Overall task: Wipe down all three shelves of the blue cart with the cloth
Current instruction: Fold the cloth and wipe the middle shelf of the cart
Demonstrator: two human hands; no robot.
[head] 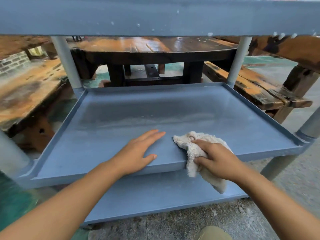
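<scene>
The blue cart fills the view, with its top shelf [155,16] overhead, its middle shelf [155,110] in front of me and its bottom shelf [155,193] below. My right hand [216,158] grips a crumpled off-white cloth [194,144] at the front edge of the middle shelf, right of centre. Part of the cloth lies on the shelf and part hangs over the front lip. My left hand [138,153] rests flat on the middle shelf just left of the cloth, fingers spread. The middle shelf surface looks dusty and streaked.
Grey posts [66,63] [238,59] hold the shelves at the corners. Behind the cart stand a dark round wooden table [152,49] and worn wooden benches [26,87] [251,84]. The floor is rough concrete [190,222] with green patches. My knee [213,233] shows at the bottom.
</scene>
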